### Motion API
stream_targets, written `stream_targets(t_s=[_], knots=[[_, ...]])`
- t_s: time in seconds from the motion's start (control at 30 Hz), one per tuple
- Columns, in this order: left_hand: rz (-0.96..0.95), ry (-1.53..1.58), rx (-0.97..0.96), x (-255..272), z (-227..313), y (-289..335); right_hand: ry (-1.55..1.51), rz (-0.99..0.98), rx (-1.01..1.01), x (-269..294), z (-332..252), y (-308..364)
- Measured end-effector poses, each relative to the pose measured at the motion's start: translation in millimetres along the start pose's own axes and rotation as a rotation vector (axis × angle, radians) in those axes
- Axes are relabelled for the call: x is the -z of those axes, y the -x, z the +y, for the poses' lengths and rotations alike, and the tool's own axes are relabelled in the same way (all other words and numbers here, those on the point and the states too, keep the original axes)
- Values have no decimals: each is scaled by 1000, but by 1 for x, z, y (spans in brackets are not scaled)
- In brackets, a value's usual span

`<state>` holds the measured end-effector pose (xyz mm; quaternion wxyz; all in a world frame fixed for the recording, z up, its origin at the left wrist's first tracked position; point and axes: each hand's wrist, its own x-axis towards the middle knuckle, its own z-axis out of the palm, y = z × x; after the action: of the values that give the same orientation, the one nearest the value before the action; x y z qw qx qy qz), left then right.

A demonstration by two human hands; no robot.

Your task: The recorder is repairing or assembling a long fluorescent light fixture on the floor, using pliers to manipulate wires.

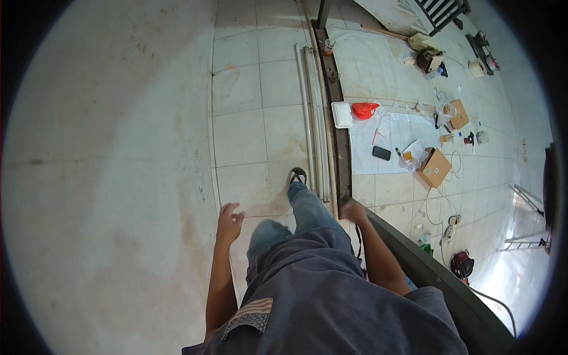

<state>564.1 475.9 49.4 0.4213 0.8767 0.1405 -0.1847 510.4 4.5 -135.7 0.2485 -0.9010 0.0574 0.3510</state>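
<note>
I'd place each step clear of the pipes [313, 118] at upper centre, fingers apart on the left hand [229, 223]; on the right hand [355, 212] I cannot tell.

A wall [118, 148] bounds the left edge of the tiled floor [239, 139]. Farther right, pipes [318, 118] lie side by side on the floor, just left of a beam [343, 154] running roughly parallel to them. The right hand [354, 211] is by the beam's near end. Right of the beam lies a sheet [362, 145]. At its far left corner, a container [341, 115] overlaps the beam, with a plastic bag [365, 110] just right. A phone [381, 153] lies near the sheet's near edge, left of the middle; a cardboard box [435, 168] sits at its near right corner.
</note>
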Motion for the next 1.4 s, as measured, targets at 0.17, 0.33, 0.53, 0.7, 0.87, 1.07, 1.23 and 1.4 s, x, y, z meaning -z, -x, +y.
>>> stream_targets(t_s=[0.17,0.33,0.53,0.7,0.87,1.07,1.23,1.4], knots=[[0,9,-25,22,66,-92,-187,434,-123,118,-65,-76],[-140,14,-116,18,90,-195,-259,525,-93,170,-92,-121],[-403,-57,-199,-31,72,-359,-204,494,-224,140,-123,-141],[-594,-390,-470,-91,87,-469,-363,352,-449,72,-102,-153],[-643,-673,-718,-173,92,-586,-192,233,-382,-3,-48,-244],[-697,-912,-1104,-304,90,-692,-357,370,-354,-36,-13,-382],[-789,-1018,-1490,-416,84,-743,-228,362,-318,-77,18,-460],[-792,-913,-1569,-475,81,-794,-304,657,-393,-86,6,-494]])
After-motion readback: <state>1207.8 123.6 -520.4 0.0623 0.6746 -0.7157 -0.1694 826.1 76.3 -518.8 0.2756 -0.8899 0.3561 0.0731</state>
